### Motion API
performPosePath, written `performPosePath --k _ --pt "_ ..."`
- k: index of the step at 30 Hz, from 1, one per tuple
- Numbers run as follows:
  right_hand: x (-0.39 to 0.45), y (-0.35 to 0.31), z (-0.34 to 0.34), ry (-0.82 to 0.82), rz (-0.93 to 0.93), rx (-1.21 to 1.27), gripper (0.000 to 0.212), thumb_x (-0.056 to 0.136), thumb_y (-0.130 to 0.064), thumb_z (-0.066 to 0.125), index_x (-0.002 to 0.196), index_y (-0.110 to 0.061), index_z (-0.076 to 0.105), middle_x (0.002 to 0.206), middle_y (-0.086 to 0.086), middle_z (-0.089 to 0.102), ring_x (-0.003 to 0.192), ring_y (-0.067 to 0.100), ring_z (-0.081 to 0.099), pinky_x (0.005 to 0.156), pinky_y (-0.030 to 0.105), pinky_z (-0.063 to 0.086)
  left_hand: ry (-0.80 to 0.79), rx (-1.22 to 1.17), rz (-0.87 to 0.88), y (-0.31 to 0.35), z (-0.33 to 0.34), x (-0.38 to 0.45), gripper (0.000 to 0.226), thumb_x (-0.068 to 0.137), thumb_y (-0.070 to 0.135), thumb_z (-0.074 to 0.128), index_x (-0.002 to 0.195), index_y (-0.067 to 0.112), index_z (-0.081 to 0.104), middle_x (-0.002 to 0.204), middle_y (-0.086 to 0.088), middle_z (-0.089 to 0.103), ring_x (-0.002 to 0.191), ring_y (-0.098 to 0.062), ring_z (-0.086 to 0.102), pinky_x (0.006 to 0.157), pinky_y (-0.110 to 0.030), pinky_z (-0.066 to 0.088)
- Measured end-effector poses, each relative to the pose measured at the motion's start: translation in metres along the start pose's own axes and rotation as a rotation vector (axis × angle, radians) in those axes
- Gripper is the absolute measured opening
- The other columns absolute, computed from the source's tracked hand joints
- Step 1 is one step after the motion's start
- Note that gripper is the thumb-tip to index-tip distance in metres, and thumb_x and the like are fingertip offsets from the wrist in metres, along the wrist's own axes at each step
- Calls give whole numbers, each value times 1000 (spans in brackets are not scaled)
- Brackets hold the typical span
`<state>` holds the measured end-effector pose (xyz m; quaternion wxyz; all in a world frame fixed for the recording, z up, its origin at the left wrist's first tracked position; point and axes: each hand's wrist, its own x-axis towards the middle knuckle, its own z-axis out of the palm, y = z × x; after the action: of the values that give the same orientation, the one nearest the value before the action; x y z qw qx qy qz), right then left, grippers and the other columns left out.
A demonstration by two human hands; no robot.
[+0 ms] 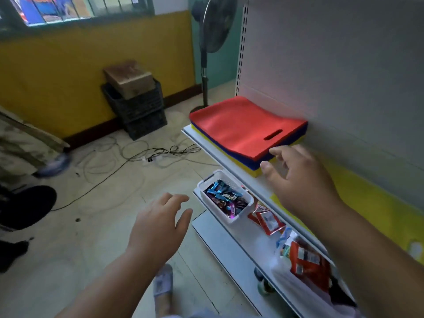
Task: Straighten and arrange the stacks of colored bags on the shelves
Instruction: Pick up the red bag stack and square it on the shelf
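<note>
The stack of bags (243, 131) is lying flat on the shelf (202, 143), by its far end and close to the front edge, red on top, blue and yellow below. The right hand (298, 177) is reaching at the stack's near corner with spread fingers, holding nothing, likely to push the edges even. The left hand (158, 223) is hanging out past the shelf's front edge, open and holding nothing, maybe waiting to help.
</note>
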<state>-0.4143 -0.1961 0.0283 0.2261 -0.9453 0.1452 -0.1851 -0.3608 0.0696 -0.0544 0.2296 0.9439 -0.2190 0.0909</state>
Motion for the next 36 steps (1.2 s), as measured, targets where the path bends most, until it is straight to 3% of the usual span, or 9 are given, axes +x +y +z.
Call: performPosePath --k 8,14,20,27,31,34,36 --pt "57 -39 58 143 361 -157 35 90 -39 61 117 -16 65 100 -2 56 95 21 54 80 33 44 -156 -119 265 -94 30 180 28 91 40 52 109 26 67 88 9 62 78 -19 61 68 -33 48" --pt "66 -55 82 132 656 -152 39 93 -39 58 127 -20 60 119 -1 58 108 16 54 87 29 43 -245 -164 386 -109 30 261 24 90 34 61 114 27 65 96 4 61 83 -23 61 72 -36 49" --pt "85 -58 99 82 734 -200 45 95 -41 55 135 -21 53 137 0 57 124 20 51 99 31 41 -322 -111 420 -105 43 301 35 90 36 60 124 30 57 104 0 57 91 -27 59 73 -38 49" --pt "100 -62 119 101 824 -369 41 92 -45 57 124 -21 60 121 2 67 127 24 48 98 38 41 -398 -100 452 -113 53 351 44 90 39 59 134 34 54 116 -1 50 99 -26 55 80 -36 46" --pt "109 -77 139 117 862 -447 47 83 -50 50 113 -17 65 103 9 73 131 29 47 98 43 40 -396 -199 539 -115 60 388 29 93 32 57 119 24 67 110 2 62 83 -24 61 66 -30 43" --pt "113 -103 159 118 905 -442 45 83 -50 49 111 -18 65 94 6 74 135 27 45 100 46 40 -366 -257 516 -124 53 415 15 92 27 60 93 21 73 79 9 62 64 -17 54 54 -25 33" --pt "115 -119 174 210 949 -414 37 89 -45 56 112 -17 65 88 3 71 123 26 54 95 43 44 -443 -298 455 -133 51 430 9 90 27 62 84 24 68 68 14 58 59 -8 51 52 -22 33"
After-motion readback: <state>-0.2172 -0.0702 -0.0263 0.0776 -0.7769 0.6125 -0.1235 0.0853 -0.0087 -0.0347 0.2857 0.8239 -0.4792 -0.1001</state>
